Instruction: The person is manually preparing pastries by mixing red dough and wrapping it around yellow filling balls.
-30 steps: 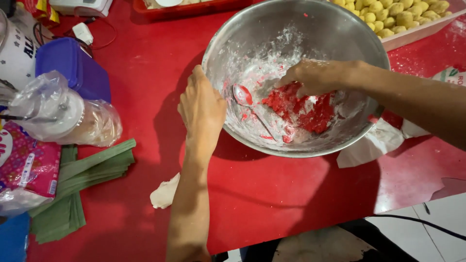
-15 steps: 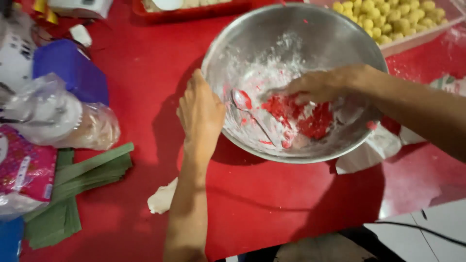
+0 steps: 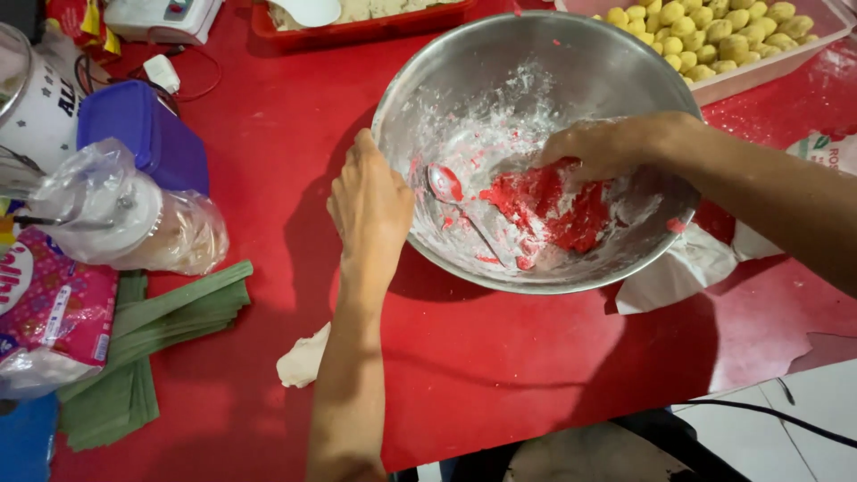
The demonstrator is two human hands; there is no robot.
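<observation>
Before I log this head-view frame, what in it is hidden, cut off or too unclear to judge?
- Right hand: fingertips buried in the red dough, so its grip is unclear.
- Left hand: palm side is hidden against the steel bowl.
- Spoon: handle smeared with white paste, its end hard to trace.
- Tray of yellow balls: cut off by the top edge.

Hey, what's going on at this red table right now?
A person is working red dough by hand inside a big metal bowl on a red table. The right hand presses into the dough among white floury smears, while the left hand rests against the bowl's outer rim. A spoon lies in the bowl. Nearby are folded green leaves, a small lump of white dough and a tray of yellow balls.
</observation>
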